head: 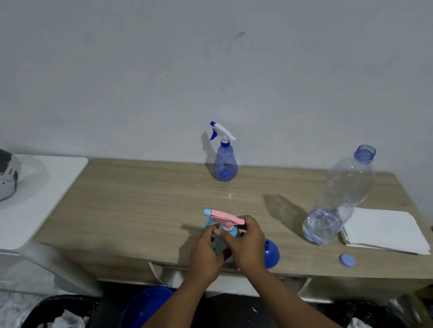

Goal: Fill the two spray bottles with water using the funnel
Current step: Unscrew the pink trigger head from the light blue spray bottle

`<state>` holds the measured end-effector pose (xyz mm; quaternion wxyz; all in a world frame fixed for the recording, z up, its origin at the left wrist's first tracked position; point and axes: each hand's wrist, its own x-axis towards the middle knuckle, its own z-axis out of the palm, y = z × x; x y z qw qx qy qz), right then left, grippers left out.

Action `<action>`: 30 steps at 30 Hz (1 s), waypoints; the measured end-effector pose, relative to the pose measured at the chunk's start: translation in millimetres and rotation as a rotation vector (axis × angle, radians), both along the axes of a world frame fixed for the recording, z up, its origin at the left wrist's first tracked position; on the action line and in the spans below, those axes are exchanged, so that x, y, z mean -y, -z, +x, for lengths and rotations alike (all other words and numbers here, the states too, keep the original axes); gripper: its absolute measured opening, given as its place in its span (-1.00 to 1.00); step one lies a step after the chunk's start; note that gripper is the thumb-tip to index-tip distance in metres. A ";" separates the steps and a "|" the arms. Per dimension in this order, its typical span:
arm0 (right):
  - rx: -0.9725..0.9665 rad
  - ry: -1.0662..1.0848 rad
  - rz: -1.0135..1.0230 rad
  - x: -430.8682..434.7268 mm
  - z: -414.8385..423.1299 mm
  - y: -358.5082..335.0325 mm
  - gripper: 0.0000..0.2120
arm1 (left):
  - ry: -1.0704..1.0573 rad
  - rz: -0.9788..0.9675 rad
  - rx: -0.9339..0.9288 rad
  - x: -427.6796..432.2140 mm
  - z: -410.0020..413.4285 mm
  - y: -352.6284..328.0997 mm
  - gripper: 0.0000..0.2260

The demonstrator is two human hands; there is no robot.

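Pink and light blue, the near spray bottle (224,229) stands at the table's (132,201) front edge with its head on; the left hand (204,252) wraps its body and the right hand (244,245) pinches the collar. The blue funnel (271,252) lies beside, unused. The far blue spray bottle (224,157) is capped too. The open water bottle (339,197) holds little water. I judge the filling is near its end.

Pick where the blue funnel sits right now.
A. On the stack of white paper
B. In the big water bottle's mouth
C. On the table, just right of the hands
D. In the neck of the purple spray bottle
C: the blue funnel lies on the table beside the right hand.
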<state>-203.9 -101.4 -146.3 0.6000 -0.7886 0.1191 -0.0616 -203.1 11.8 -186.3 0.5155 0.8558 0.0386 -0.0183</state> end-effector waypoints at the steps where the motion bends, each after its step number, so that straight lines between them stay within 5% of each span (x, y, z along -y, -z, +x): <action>1: 0.008 0.006 -0.013 -0.5 0.8 0.9 -0.69 | 0.011 0.005 0.001 -0.3 -0.2 -0.2 -0.54; 13: 0.135 -0.206 -0.039 17.5 1.5 6.1 -0.76 | 0.081 0.016 -0.020 -6.3 8.4 2.0 -0.61; 17: 0.080 -0.140 0.068 9.1 2.3 4.4 -0.63 | 0.076 0.028 -0.027 -5.0 7.9 3.2 -0.59; 23: 0.098 -0.170 0.038 13.9 -1.4 9.0 -0.79 | 0.082 0.033 -0.039 -6.0 9.1 8.1 -0.60; 30: 0.058 -0.113 0.057 5.0 0.9 0.7 -0.68 | 0.077 0.021 -0.050 -2.8 5.3 9.4 -0.59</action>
